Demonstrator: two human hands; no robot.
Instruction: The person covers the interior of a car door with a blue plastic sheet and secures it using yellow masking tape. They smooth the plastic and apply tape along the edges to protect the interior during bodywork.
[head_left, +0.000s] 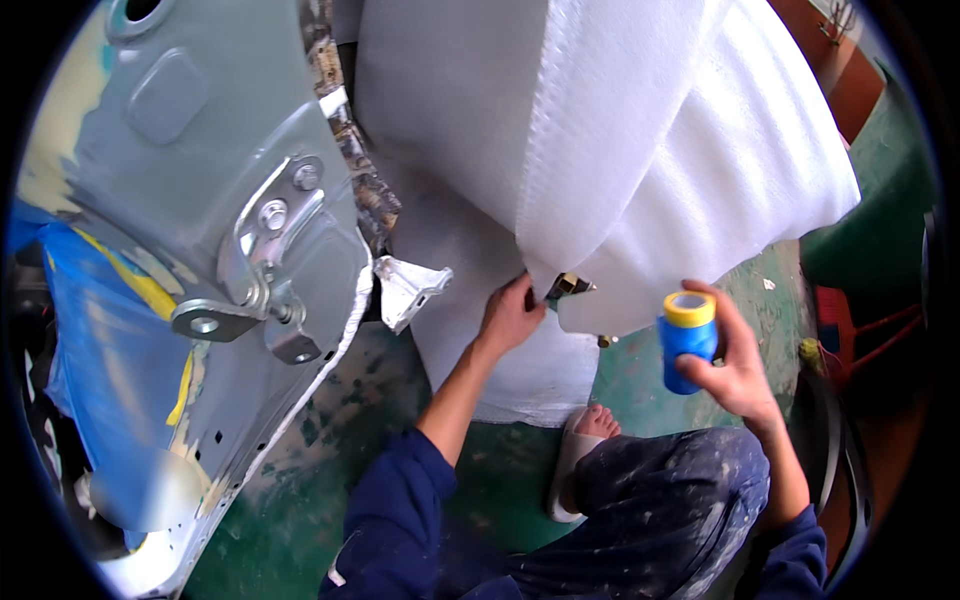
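My left hand (514, 316) pinches the lower corner of a white foam sheet (600, 150), which hangs in broad folds before me. Some of the fingertips are hidden behind the sheet's edge. In my right hand (731, 360) is a roll of blue masking film (686, 352) with a yellow tape band at its upper end, held upright and apart from the sheet. Close to my left hand, a small metal part (568, 285) shows through a gap under the foam. A white-painted bracket (409, 289) juts out just left of that hand.
At left stands a grey-primed car body panel (187, 112) with a bolted metal hinge (274, 247). Blue masking film (120, 322) and yellow tape (135, 277) cover its opening. My sandalled foot (581, 465) rests on the scuffed green floor (502, 465). Red and dark objects (847, 330) lie at right.
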